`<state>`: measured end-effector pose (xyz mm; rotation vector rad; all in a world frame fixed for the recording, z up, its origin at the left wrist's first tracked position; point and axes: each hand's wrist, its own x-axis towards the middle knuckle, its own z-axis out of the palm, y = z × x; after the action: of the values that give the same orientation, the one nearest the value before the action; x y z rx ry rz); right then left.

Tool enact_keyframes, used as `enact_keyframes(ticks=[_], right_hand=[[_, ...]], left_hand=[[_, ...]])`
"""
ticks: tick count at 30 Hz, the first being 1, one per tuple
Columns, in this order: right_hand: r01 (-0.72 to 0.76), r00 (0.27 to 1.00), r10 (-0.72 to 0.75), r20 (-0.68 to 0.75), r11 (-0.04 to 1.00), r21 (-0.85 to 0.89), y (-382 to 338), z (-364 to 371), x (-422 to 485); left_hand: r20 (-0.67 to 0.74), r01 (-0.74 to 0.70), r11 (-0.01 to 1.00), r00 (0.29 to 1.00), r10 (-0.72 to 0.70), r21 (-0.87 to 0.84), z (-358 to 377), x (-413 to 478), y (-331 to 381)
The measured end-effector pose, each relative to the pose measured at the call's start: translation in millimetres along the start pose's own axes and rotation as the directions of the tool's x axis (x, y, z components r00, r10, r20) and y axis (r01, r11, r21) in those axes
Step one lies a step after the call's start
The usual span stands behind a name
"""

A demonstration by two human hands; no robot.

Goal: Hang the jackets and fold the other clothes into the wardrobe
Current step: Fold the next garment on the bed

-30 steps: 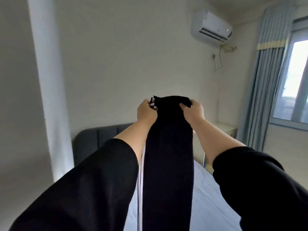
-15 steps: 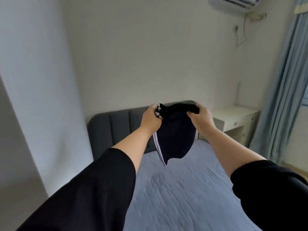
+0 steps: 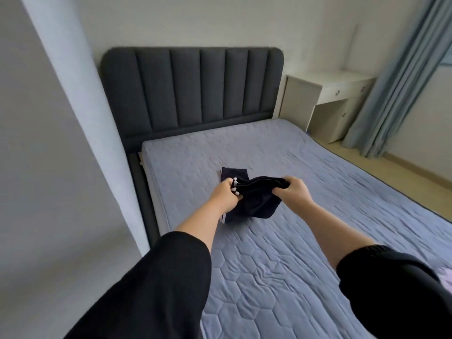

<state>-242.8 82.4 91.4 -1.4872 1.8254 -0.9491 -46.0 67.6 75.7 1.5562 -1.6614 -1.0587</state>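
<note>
A dark navy garment with white side stripes [image 3: 254, 204] lies partly on the blue quilted mattress [image 3: 281, 265], its far end flat on the bed and the near part bunched between my hands. My left hand [image 3: 223, 195] grips its left top edge by the white stripes. My right hand [image 3: 293, 189] grips the right top edge. Both hands hold that edge just above the mattress. The wardrobe is not in view.
A dark grey padded headboard [image 3: 195, 91] stands behind the mattress. A white bedside desk [image 3: 327, 99] sits at the back right beside blue curtains [image 3: 401, 77]. A white wall corner [image 3: 73, 130] runs along the bed's left side. Pale cloth [image 3: 448, 277] shows at the right edge.
The garment came down from held high in the air onto the mattress, and its lower part now lies on the bed. My view has tilted down toward the bed.
</note>
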Motion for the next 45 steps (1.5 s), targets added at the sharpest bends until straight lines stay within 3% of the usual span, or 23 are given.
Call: enact_keyframes(ticks=[4, 8, 13, 16, 19, 21, 23, 25, 27, 28, 29, 31, 33, 35, 38, 40, 43, 45], right_hand=[[-0.052, 0.994, 0.062, 0.092, 0.994, -0.100, 108, 56, -42], [-0.057, 0.979, 0.090, 0.185, 0.983, -0.177, 203, 94, -76], [0.059, 0.969, 0.000, 0.247, 0.971, -0.231, 279, 121, -112], [0.106, 0.951, -0.011, 0.308, 0.951, -0.292, 313, 125, -138], [0.189, 0.930, -0.021, 0.367, 0.884, -0.428, 346, 121, -165], [0.315, 0.889, -0.049, 0.456, 0.788, -0.528, 369, 120, -182], [0.430, 0.838, -0.088, 0.539, 0.715, -0.551, 390, 121, -198], [0.539, 0.787, -0.145, 0.600, 0.634, -0.554, 406, 122, -211], [0.615, 0.740, -0.176, 0.649, 0.569, -0.547, 418, 122, -223], [0.633, 0.724, -0.176, 0.666, 0.551, -0.543, 423, 122, -229], [0.635, 0.719, -0.166, 0.675, 0.551, -0.541, 426, 122, -235], [0.584, 0.736, -0.123, 0.666, 0.611, -0.533, 428, 121, -248], [0.530, 0.737, -0.044, 0.675, 0.657, -0.536, 424, 121, -256], [0.396, 0.730, 0.075, 0.679, 0.764, -0.510, 416, 115, -255], [0.031, 0.665, 0.214, 0.715, 0.949, -0.313, 409, 103, -253], [-0.172, 0.696, 0.180, 0.695, 0.982, -0.081, 412, 100, -252], [-0.388, 0.808, 0.155, 0.568, 0.866, 0.315, 420, 100, -247], [-0.442, 0.803, 0.141, 0.579, 0.793, 0.419, 422, 100, -245]], left_hand=[[0.131, 0.112, 0.993, 0.986, -0.107, -0.035, 68, -37, -114], [0.266, 0.119, 0.991, 0.955, -0.131, 0.060, 121, -59, -202], [0.179, 0.075, 0.982, 0.978, -0.107, 0.176, 181, -91, -264], [0.012, 0.096, 0.940, 0.994, -0.105, 0.327, 211, -119, -289], [-0.007, 0.104, 0.965, 0.994, -0.105, 0.240, 240, -152, -302], [-0.032, 0.062, 0.929, 0.998, -0.054, 0.365, 260, -179, -309], [0.024, -0.087, 0.803, 0.996, 0.091, 0.590, 274, -203, -322], [0.243, -0.336, 0.487, 0.938, 0.246, 0.806, 277, -216, -327], [0.439, -0.507, 0.207, 0.847, 0.299, 0.837, 277, -220, -327], [0.495, -0.546, 0.149, 0.824, 0.276, 0.825, 278, -223, -326], [0.531, -0.567, 0.151, 0.818, 0.222, 0.810, 281, -227, -326], [0.562, -0.556, 0.329, 0.823, 0.086, 0.764, 288, -238, -328], [0.501, -0.393, 0.600, 0.865, -0.015, 0.696, 297, -250, -327], [0.414, -0.161, 0.769, 0.899, -0.145, 0.619, 297, -254, -327], [0.378, 0.176, 0.874, 0.850, -0.367, 0.452, 287, -257, -329], [0.391, 0.314, 0.916, 0.832, -0.393, 0.250, 280, -256, -332], [0.244, 0.336, 0.936, 0.921, -0.304, -0.102, 272, -245, -326], [0.113, 0.260, 0.943, 0.964, -0.241, -0.207, 271, -235, -317]])
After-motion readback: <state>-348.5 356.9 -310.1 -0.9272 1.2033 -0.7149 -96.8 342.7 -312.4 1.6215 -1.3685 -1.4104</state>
